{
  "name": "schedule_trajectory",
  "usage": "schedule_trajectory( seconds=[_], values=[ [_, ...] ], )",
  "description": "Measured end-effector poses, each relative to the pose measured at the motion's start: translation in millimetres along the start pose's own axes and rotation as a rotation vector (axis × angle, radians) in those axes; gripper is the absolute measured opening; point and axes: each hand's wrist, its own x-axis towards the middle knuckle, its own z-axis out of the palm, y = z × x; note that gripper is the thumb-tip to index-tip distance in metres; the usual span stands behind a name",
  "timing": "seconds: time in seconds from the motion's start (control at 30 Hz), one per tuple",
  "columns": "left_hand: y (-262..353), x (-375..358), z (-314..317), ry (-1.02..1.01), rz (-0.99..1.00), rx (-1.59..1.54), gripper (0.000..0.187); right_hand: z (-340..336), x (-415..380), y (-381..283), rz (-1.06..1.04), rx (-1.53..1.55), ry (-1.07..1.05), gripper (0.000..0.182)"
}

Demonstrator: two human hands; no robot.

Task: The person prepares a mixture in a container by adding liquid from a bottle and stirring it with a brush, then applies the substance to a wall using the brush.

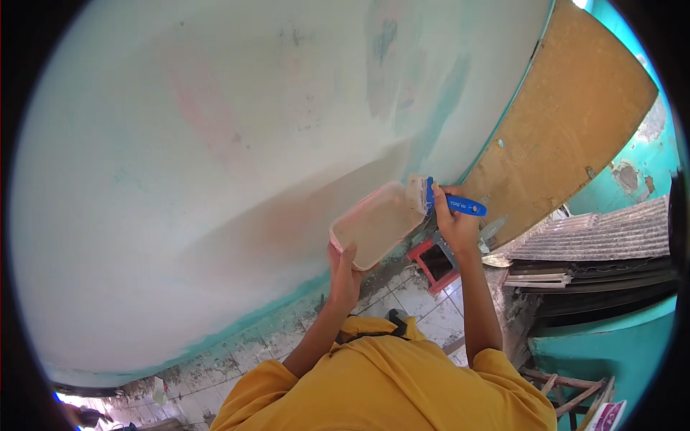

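Observation:
My left hand grips the near left corner of a shallow rectangular plastic tub, thumb over the rim and fingers beneath. Pale paint coats the inside of the tub. In my right hand is a paintbrush with a blue handle, my fingers closed round it near the ferrule. Its whitish bristles point left and overlap the tub's right rim in this view. Behind both hands rises a wall, mostly white, with turquoise, pink and grey patches showing through.
A red-framed stool stands on the dirty tiled floor below my hands. To the right, a brown board leans by the wall. Corrugated sheets are stacked beyond it, above a wooden frame.

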Motion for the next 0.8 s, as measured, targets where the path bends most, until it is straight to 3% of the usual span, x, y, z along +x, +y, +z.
schedule_trajectory(
  seconds=[0.23, 0.43, 0.5, 0.63, 0.8],
  values=[
    [-0.2, -0.1, 1.8, -0.027, 0.025, 0.038, 0.068, -5.5, 4.5, 8.0, -0.056, 0.035, 0.089, 0.016],
    [-4.0, 6.7, -1.2, -0.031, 0.0, 0.051, 0.067, -10.8, 6.9, 27.5, 0.02, 0.041, 0.103, 0.019],
    [-6.3, 13.1, 1.1, -0.037, -0.016, 0.051, 0.065, -15.0, 14.4, 36.1, 0.228, 0.258, 0.194, 0.022],
    [-16.6, 33.3, 22.3, -0.064, -0.007, 0.051, 0.059, -37.5, 33.4, 71.4, 0.316, 0.36, 0.293, 0.026],
    [-29.9, 67.8, 58.0, -0.05, -0.049, 0.021, 0.058, -66.2, 71.1, 131.0, 0.645, 0.542, 0.395, 0.027]
  ],
)
